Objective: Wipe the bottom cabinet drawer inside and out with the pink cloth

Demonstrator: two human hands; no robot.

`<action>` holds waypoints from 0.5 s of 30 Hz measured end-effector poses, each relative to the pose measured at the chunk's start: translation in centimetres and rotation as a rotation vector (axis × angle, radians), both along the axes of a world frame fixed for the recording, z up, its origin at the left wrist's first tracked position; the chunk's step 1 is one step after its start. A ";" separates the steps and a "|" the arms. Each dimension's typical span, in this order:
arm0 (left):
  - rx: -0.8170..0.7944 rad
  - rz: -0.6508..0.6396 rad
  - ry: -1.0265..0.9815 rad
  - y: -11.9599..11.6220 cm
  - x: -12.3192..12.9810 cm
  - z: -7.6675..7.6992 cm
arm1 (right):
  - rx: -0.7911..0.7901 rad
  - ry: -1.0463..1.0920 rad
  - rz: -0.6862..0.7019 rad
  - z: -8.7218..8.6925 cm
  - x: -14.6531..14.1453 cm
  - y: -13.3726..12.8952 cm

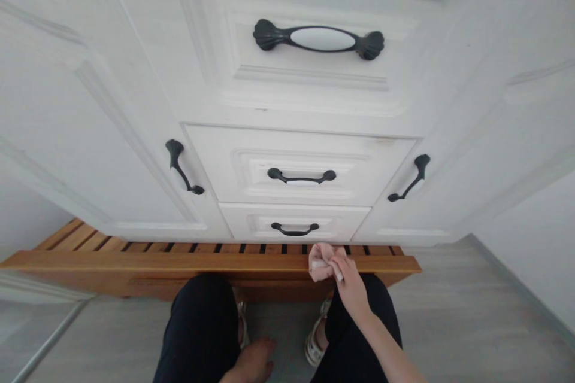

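Seen from my remote post through the head camera, a person's right hand (349, 283) grips a crumpled pale-pink cloth with a small white strip (330, 251) against the near rail of a low, orange-brown slatted wooden bench (171, 262), toward the bench's right end. I see the fingers closed narrowly on the cloth, which bunches out to the left of them. The left hand (254, 362), partly cut off at the near edge of my view, hangs loosely open beside the left knee, with nothing visible in it. Both knees, in black trousers (202, 323), sit close to the bench, the right one below the right forearm; light-coloured shoes (313, 352) show between them on a grey wood-look floor (453, 293). On the far side of the slats I face a white panelled cabinet (431, 96) with three drawers stacked at its centre and a door on either side. Dark, scallop-ended metal handles (371, 46) are fitted to the drawers and doors, the largest bearing a white oval inset.
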State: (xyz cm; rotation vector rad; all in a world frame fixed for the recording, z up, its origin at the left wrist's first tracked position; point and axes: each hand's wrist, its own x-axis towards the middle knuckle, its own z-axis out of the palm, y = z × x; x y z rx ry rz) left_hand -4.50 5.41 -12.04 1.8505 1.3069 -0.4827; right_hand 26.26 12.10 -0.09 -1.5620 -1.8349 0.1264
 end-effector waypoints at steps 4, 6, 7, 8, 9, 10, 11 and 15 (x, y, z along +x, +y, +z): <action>0.085 0.075 -0.031 0.0 1.2 0.4 | -0.161 0.349 -0.036 -1.8 -2.3 -4.8; 0.131 0.118 -0.046 -0.2 1.8 0.5 | -0.276 0.579 -0.100 -2.4 -3.3 -7.1; 0.149 0.136 -0.057 -0.4 2.0 0.5 | -0.333 0.694 -0.131 -2.5 -3.7 -8.0; 0.164 0.150 -0.068 -0.6 2.1 0.4 | -0.380 0.814 -0.162 -2.5 -4.1 -8.8; 0.165 0.153 -0.078 -0.8 2.1 0.3 | -0.416 0.934 -0.184 -2.4 -4.4 -9.4; 0.151 0.145 -0.085 -1.0 2.1 0.1 | -0.440 1.048 -0.195 -2.1 -4.5 -9.8; 0.126 0.128 -0.088 -1.2 1.9 -0.1 | -0.456 1.152 -0.198 -1.7 -4.5 -10.1; -0.015 0.073 -0.079 -1.5 0.9 -1.1 | -0.484 1.465 -0.277 1.4 -2.4 -10.3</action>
